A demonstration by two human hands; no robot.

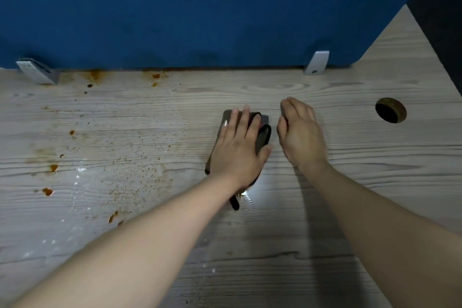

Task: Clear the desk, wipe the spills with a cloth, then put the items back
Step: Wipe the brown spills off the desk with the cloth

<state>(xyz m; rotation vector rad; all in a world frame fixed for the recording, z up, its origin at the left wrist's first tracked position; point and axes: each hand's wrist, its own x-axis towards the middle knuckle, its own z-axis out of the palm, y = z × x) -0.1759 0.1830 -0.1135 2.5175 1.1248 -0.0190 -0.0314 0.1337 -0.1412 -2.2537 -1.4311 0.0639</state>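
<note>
Fingers [246, 120] of left hand [237, 150] spread flat, pressing cloth [262, 137] onto table [350, 147], mid-wipe. Right hand [300, 132] loosely curled, empty, just right of cloth. Next: sweep left toward orange spills [47, 191].

no legible text, labels, or numbers

A blue partition [200, 7] backs the pale wood-grain desk [350, 157] under glare.

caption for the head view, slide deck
Left hand presses a dark cloth flat on the stained desk; right hand beside it.
</note>
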